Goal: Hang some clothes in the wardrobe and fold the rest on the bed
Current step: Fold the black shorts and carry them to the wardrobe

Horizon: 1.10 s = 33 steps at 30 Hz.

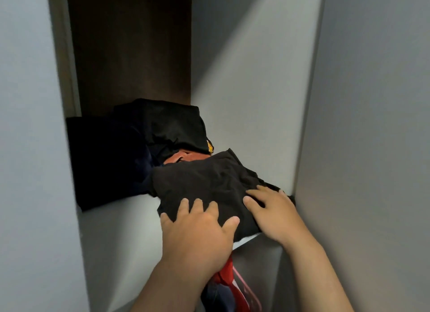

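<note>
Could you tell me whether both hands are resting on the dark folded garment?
Yes, the left hand and right hand lie on the dark garment.

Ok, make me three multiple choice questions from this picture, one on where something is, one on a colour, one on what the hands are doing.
1. Where does the folded dark brown cloth garment lie?
A. on the white wardrobe shelf, overhanging its front edge
B. on a hanger
C. on the floor

2. What colour is the garment peeking out between the dark brown one and the black fabric bundle behind it?
A. green
B. orange
C. white

3. How are the hands placed?
A. both hang free
B. one holds a hanger
C. both rest on the dark brown garment

Answers: 1 A, its near edge juts past the shelf front. 2 B, the orange garment shows in the gap. 3 C, the left hand and right hand lie on it, fingers spread.
</note>
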Each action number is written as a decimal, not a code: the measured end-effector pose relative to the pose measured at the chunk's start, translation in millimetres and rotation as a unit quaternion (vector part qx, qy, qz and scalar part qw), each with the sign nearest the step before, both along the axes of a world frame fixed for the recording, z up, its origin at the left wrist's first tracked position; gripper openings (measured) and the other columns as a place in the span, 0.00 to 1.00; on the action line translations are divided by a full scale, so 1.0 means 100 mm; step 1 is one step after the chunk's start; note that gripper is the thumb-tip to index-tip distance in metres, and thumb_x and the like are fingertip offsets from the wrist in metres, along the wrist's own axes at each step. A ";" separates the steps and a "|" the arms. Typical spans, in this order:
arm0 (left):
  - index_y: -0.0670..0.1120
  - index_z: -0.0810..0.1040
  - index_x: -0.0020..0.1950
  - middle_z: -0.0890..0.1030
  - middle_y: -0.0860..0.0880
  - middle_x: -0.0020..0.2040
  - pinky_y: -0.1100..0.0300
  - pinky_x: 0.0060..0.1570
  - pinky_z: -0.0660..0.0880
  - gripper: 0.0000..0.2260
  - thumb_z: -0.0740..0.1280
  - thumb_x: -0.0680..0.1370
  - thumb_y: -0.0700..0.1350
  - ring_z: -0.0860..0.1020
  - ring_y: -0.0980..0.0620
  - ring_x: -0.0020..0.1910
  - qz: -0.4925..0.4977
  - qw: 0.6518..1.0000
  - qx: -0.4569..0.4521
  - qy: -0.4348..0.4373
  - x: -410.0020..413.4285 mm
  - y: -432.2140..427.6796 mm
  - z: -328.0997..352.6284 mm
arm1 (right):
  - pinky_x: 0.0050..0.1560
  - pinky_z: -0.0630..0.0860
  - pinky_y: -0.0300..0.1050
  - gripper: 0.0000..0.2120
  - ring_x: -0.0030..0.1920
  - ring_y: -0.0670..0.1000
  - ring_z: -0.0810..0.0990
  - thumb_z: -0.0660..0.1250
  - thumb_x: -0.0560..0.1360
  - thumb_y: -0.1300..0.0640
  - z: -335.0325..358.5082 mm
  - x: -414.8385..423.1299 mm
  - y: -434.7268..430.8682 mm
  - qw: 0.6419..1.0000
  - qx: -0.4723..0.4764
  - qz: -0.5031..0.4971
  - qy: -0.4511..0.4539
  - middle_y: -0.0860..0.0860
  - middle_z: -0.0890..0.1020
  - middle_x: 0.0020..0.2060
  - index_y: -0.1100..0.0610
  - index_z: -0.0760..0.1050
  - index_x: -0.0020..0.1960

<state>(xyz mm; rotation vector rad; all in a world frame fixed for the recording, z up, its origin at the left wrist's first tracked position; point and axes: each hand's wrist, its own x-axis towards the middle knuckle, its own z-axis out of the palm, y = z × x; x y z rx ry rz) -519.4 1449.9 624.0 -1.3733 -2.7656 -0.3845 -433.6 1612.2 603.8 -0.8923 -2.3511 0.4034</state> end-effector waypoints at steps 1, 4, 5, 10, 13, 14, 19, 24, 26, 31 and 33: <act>0.57 0.53 0.80 0.53 0.52 0.81 0.37 0.75 0.48 0.32 0.46 0.79 0.69 0.44 0.47 0.80 0.003 1.000 -0.003 -0.009 -0.01 -0.01 -0.02 | 0.77 0.48 0.48 0.20 0.77 0.48 0.60 0.55 0.81 0.41 -0.05 0.01 0.00 0.999 0.007 -0.006 -0.038 0.47 0.68 0.75 0.43 0.72 0.71; 0.58 0.52 0.80 0.52 0.53 0.81 0.37 0.75 0.49 0.34 0.49 0.77 0.71 0.42 0.47 0.80 0.005 1.000 0.000 -0.024 -0.07 0.02 -0.06 | 0.78 0.43 0.48 0.24 0.79 0.48 0.52 0.51 0.81 0.37 -0.06 -0.02 0.01 0.996 0.023 -0.006 -0.080 0.46 0.60 0.79 0.40 0.64 0.75; 0.58 0.53 0.79 0.52 0.53 0.81 0.37 0.75 0.49 0.32 0.49 0.78 0.70 0.42 0.48 0.80 0.007 1.000 0.002 -0.027 -0.10 0.04 -0.06 | 0.78 0.43 0.48 0.24 0.79 0.48 0.51 0.51 0.81 0.37 -0.06 -0.03 0.02 0.996 0.026 -0.001 -0.086 0.46 0.59 0.79 0.39 0.64 0.76; 0.58 0.52 0.80 0.50 0.52 0.81 0.40 0.76 0.44 0.30 0.49 0.80 0.68 0.41 0.48 0.80 0.026 0.998 -0.009 -0.049 -0.28 0.17 -0.01 | 0.78 0.44 0.48 0.24 0.80 0.48 0.50 0.51 0.81 0.37 0.05 -0.18 0.12 0.992 0.011 0.023 -0.124 0.46 0.56 0.80 0.39 0.62 0.76; 0.58 0.50 0.80 0.49 0.51 0.82 0.39 0.76 0.44 0.32 0.48 0.79 0.69 0.40 0.47 0.80 0.029 0.999 -0.005 -0.022 -0.26 0.17 -0.06 | 0.78 0.46 0.48 0.24 0.79 0.48 0.52 0.52 0.81 0.37 0.05 -0.21 0.15 0.993 0.010 0.023 -0.113 0.46 0.58 0.79 0.39 0.64 0.76; 0.57 0.49 0.80 0.49 0.51 0.82 0.39 0.76 0.45 0.33 0.49 0.78 0.70 0.40 0.47 0.80 0.026 1.000 0.001 -0.009 -0.25 0.15 -0.08 | 0.78 0.47 0.48 0.23 0.79 0.48 0.55 0.53 0.81 0.38 0.03 -0.20 0.15 0.996 0.018 0.018 -0.091 0.46 0.60 0.78 0.40 0.66 0.75; 0.54 0.41 0.80 0.42 0.49 0.82 0.45 0.77 0.52 0.34 0.46 0.79 0.68 0.41 0.45 0.80 0.014 0.997 0.023 0.074 -0.12 -0.07 -0.22 | 0.77 0.48 0.44 0.25 0.76 0.46 0.62 0.49 0.80 0.39 -0.22 -0.09 0.01 0.998 0.059 -0.008 0.027 0.46 0.69 0.74 0.44 0.72 0.72; 0.52 0.30 0.78 0.34 0.48 0.80 0.49 0.78 0.48 0.42 0.50 0.77 0.71 0.39 0.45 0.80 -0.027 0.993 -0.019 0.109 -0.04 -0.28 -0.30 | 0.78 0.45 0.43 0.33 0.78 0.44 0.56 0.39 0.77 0.38 -0.52 0.06 -0.17 0.996 0.058 -0.022 0.066 0.44 0.65 0.76 0.45 0.66 0.75; 0.50 0.29 0.77 0.34 0.48 0.80 0.50 0.78 0.46 0.44 0.52 0.76 0.71 0.39 0.45 0.80 -0.026 0.992 -0.039 0.118 0.00 -0.34 -0.29 | 0.79 0.47 0.44 0.31 0.78 0.42 0.52 0.41 0.78 0.39 -0.59 0.13 -0.23 0.995 0.044 -0.023 0.086 0.42 0.61 0.77 0.45 0.63 0.77; 0.44 0.66 0.75 0.67 0.38 0.75 0.48 0.69 0.68 0.36 0.57 0.74 0.65 0.70 0.41 0.72 -0.109 0.985 0.053 0.120 0.13 -0.52 -0.37 | 0.74 0.43 0.35 0.27 0.78 0.38 0.45 0.54 0.81 0.43 -0.74 0.40 -0.51 0.995 -0.010 -0.032 0.089 0.35 0.51 0.77 0.41 0.54 0.79; 0.47 0.79 0.62 0.80 0.43 0.65 0.51 0.63 0.73 0.27 0.60 0.70 0.60 0.79 0.43 0.62 -0.197 0.950 0.209 0.120 0.15 -0.58 -0.59 | 0.72 0.45 0.31 0.27 0.78 0.40 0.48 0.57 0.81 0.45 -0.81 0.55 -0.66 0.996 -0.005 -0.057 0.073 0.39 0.54 0.78 0.41 0.55 0.79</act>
